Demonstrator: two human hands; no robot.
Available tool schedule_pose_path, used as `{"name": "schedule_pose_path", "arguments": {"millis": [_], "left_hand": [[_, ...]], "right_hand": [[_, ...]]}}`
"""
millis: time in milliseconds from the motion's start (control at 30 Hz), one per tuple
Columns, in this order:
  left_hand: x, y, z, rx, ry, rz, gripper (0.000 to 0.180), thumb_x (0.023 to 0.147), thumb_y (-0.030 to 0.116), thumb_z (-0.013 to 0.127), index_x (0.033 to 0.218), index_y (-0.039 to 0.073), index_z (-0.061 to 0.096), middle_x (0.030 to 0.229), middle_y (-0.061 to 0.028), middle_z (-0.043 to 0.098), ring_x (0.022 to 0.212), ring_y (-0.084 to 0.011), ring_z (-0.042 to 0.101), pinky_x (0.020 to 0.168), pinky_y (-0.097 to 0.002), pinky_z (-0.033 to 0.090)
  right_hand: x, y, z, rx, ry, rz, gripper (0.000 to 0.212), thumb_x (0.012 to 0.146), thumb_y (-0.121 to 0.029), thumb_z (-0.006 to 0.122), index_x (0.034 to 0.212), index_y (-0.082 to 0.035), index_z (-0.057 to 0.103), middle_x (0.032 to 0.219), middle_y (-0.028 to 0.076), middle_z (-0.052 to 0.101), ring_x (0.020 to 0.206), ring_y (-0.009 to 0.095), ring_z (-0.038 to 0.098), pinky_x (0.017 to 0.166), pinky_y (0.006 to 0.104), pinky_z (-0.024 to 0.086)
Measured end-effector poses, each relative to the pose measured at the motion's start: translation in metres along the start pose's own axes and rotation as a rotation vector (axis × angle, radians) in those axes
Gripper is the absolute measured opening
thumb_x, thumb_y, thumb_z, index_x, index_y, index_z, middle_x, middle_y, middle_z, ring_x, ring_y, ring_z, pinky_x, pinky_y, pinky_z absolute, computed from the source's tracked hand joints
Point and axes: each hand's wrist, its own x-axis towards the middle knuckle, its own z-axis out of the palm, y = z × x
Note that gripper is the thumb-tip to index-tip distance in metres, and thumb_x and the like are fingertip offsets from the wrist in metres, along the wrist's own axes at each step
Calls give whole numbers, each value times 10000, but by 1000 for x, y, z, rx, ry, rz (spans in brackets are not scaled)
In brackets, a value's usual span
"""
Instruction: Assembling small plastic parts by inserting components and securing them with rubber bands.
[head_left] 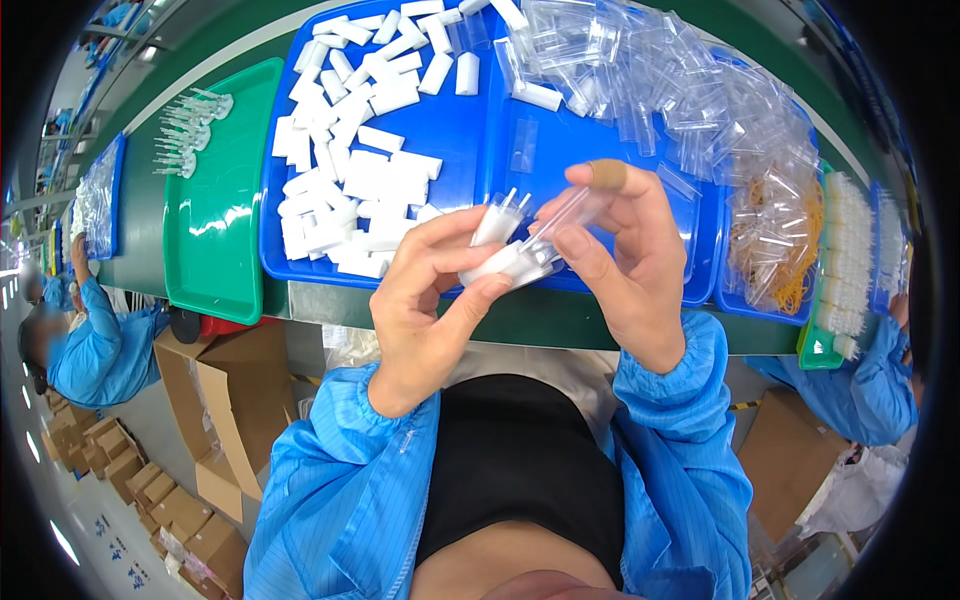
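In front of my body, above the near edge of the blue trays, my left hand (420, 305) pinches a white plastic part (494, 224) with two thin prongs pointing up. Lower in the same grip is another white piece with clear plastic around it (515, 264). My right hand (640, 265) has a clear plastic sleeve (574, 214) between thumb and fingers, tilted, its lower end meeting the pieces in my left hand. A tan bandage (607, 174) wraps one right finger. How far the sleeve covers the part cannot be made out.
A blue tray (455, 130) holds many white blocks (385, 180). Beside it, another blue tray (560, 150) holds heaped clear sleeves (640, 70). Bagged clear pieces and yellow rubber bands (795, 235) lie right. A green tray (225, 200) stands left, with pronged parts (190, 130). Co-workers in blue sit both sides.
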Motion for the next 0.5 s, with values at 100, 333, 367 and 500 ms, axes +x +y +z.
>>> {"name": "schedule_pose_path", "arguments": {"millis": [100,333,367,500], "left_hand": [[0,1,1,17,16,-14,228,864,-2,738,1082,-21,676,1314,-171,548,1150,-246,617,892,-325,579],[0,0,5,-21,35,-13,214,875,-8,722,1083,-22,673,1313,-170,548,1157,-243,612,901,-329,580],[0,1,5,-17,36,-4,202,882,-5,715,1079,-22,675,1314,-169,547,1154,-241,613,899,-328,579],[0,3,3,4,42,6,162,894,-4,699,1056,-15,687,1309,-166,553,1131,-228,623,886,-316,577]], "right_hand": [[-5,5,1,15,32,-5,382,912,-80,710,1220,-1,497,1087,105,629,1018,178,647,906,315,511],[-11,17,9,-119,109,-162,374,887,-67,739,1157,-15,485,1062,118,639,1020,190,647,910,314,505],[-11,17,9,-95,127,-179,369,887,-68,739,1149,-17,485,1062,121,642,1013,188,647,907,313,506],[-11,16,10,-85,141,-120,376,885,-72,745,1149,-18,482,1056,120,648,1006,183,648,891,305,512]]}}
